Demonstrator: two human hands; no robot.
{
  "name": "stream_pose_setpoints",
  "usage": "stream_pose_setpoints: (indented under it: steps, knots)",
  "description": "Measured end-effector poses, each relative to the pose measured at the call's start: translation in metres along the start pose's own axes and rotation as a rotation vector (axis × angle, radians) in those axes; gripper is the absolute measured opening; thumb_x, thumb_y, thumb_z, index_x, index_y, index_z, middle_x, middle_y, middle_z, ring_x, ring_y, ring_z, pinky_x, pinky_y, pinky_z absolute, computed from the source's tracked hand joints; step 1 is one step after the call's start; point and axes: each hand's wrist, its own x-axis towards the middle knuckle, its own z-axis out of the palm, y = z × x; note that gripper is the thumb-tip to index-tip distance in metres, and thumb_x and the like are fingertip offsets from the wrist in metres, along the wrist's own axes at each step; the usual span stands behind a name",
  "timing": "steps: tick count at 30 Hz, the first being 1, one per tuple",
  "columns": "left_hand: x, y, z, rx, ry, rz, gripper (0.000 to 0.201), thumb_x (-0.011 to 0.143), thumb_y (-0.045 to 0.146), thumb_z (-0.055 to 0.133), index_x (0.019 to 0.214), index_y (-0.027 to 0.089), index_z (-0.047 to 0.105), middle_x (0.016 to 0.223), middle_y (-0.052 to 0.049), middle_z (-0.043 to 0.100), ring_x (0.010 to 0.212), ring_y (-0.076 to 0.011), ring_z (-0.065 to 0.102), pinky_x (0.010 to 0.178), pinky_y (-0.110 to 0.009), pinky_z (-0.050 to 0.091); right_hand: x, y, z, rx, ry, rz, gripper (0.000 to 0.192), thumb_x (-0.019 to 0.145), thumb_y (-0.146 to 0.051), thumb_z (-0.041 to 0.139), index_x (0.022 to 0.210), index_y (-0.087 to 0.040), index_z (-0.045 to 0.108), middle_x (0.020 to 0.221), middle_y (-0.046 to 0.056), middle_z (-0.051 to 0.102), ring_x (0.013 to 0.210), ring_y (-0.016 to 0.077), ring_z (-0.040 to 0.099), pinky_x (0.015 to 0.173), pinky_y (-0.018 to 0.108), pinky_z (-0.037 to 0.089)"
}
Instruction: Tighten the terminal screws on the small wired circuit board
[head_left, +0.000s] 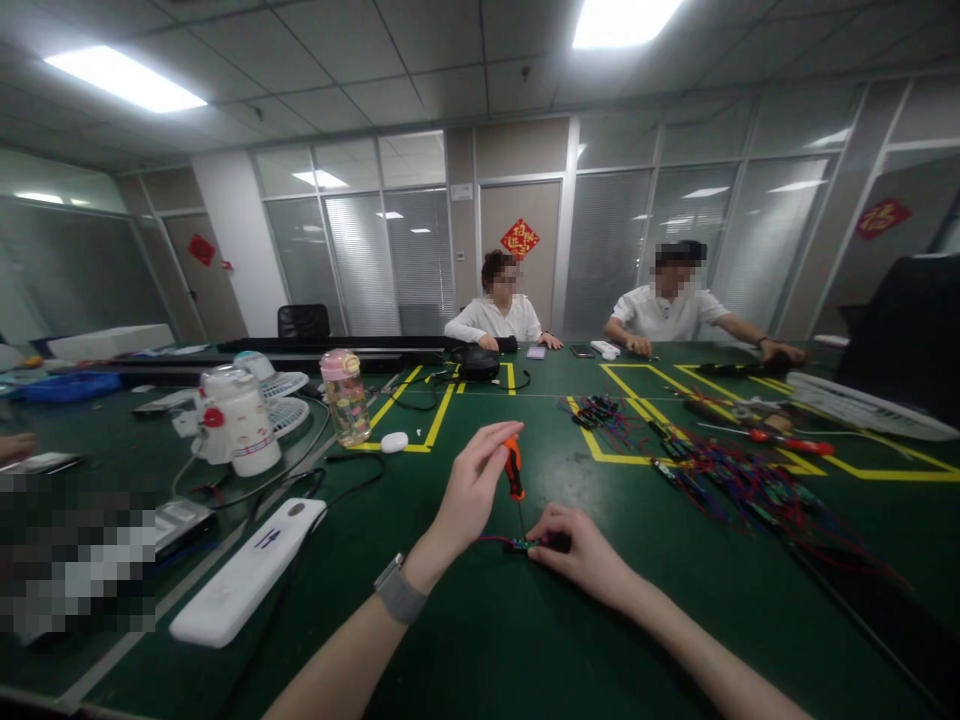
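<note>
Left hand (pixel 472 490): fingers clamped on orange screwdriver (pixel 514 470), upright, tip down.
Right hand (pixel 577 550): fingers pinched on small wired part (pixel 517 544), at 6 o'clock of the screwdriver.

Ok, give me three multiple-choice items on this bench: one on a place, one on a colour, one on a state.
1. Where does the pile of wired parts lie?
A. right of the hands
B. under the white fan
C. on the floor

2. What colour is the screwdriver handle?
A. blue
B. orange and black
C. white

3. How is the screwdriver held?
A. lying flat, untouched
B. upright in the left hand, tip down on the small part under the right hand
C. tip up in both hands

Answers:
1 A, the tangle spreads over the green table to the right.
2 B, orange grip with black bands.
3 B, fingers close round the handle, its shaft pointing down.
</note>
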Motion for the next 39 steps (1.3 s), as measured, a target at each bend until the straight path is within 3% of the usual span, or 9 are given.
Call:
stream_pose_setpoints:
  steps: [2,7,11,13,18,24,29,35,39]
  knots:
    - [0.0002,-0.0007,-0.0002,-0.051,-0.026,-0.018,0.030,0.094,0.024,0.048,0.119,0.020,0.063,0.111,-0.009,0.065,0.102,-0.0194,0.062,0.092,-0.034,0.048,-0.0004,-0.0009,-0.0003,0.004,-0.004,0.003,0.010,0.075,-0.022,0.069,0.081,-0.018,0.076,0.081,0.004,0.063,0.076,0.0179,0.058,0.071,0.028,0.043]
    - [-0.0016,-0.0024,0.0001,0.161,0.133,0.024,0.017,0.085,0.026,0.063,0.099,0.020,0.071,0.093,-0.005,0.060,0.087,-0.0175,0.061,0.082,-0.030,0.049,-0.0006,-0.0009,-0.0001,-0.004,0.000,0.012,0.010,0.075,-0.022,0.068,0.080,-0.019,0.076,0.081,0.004,0.063,0.079,0.0187,0.057,0.075,0.029,0.043]
    - [-0.0002,-0.0005,-0.0007,0.043,0.015,0.007,0.028,0.094,0.024,0.048,0.114,0.021,0.067,0.112,-0.008,0.062,0.107,-0.0193,0.059,0.094,-0.033,0.046,-0.0003,-0.0001,0.0009,-0.018,0.000,0.023,0.010,0.075,-0.023,0.068,0.080,-0.019,0.075,0.082,0.004,0.064,0.079,0.0187,0.057,0.074,0.029,0.042]
    - [0.0005,-0.0016,-0.0004,-0.038,-0.005,-0.016,0.028,0.093,0.024,0.049,0.116,0.019,0.065,0.108,-0.008,0.064,0.103,-0.0192,0.062,0.091,-0.032,0.048,-0.0001,0.0005,0.0014,-0.023,-0.001,0.022,0.010,0.075,-0.022,0.068,0.080,-0.019,0.075,0.082,0.004,0.064,0.078,0.0185,0.057,0.073,0.029,0.042]
    - [-0.0006,-0.0033,-0.0001,0.103,0.125,0.014,0.018,0.085,0.026,0.063,0.099,0.020,0.072,0.089,-0.004,0.060,0.085,-0.0169,0.060,0.079,-0.028,0.049,0.0001,0.0021,0.0024,-0.039,0.006,0.023,0.009,0.075,-0.022,0.068,0.079,-0.019,0.075,0.081,0.004,0.064,0.080,0.0192,0.058,0.077,0.030,0.041]
    - [0.0005,0.0042,-0.0016,-0.061,-0.027,-0.030,0.028,0.093,0.024,0.049,0.115,0.019,0.066,0.111,-0.008,0.064,0.101,-0.0190,0.062,0.091,-0.033,0.048,0.0005,0.0027,0.0029,-0.030,0.006,0.010,0.010,0.076,-0.024,0.068,0.079,-0.019,0.075,0.080,0.004,0.063,0.079,0.0186,0.058,0.076,0.030,0.041]
    - [0.0001,0.0016,0.0007,0.097,0.141,0.018,0.013,0.083,0.024,0.064,0.091,0.018,0.073,0.084,-0.004,0.061,0.078,-0.0159,0.060,0.075,-0.028,0.050,0.0010,0.0040,0.0031,-0.035,0.002,0.015,0.010,0.076,-0.025,0.068,0.080,-0.019,0.075,0.082,0.004,0.064,0.080,0.0189,0.058,0.077,0.030,0.042]
    - [-0.0002,0.0007,-0.0010,-0.025,-0.036,-0.027,0.033,0.093,0.021,0.048,0.123,0.021,0.061,0.122,-0.009,0.061,0.109,-0.0191,0.061,0.093,-0.033,0.049,0.0000,0.0027,0.0023,-0.032,0.009,0.011,0.010,0.076,-0.024,0.067,0.078,-0.019,0.075,0.081,0.004,0.064,0.078,0.0185,0.057,0.074,0.029,0.042]
    - [0.0010,-0.0026,-0.0002,-0.051,0.000,-0.045,0.030,0.089,0.020,0.055,0.118,0.018,0.063,0.115,-0.010,0.065,0.101,-0.0192,0.065,0.090,-0.033,0.052,0.0002,0.0022,0.0025,-0.036,0.004,0.014,0.009,0.076,-0.023,0.068,0.079,-0.019,0.075,0.081,0.004,0.064,0.079,0.0188,0.058,0.076,0.030,0.042]
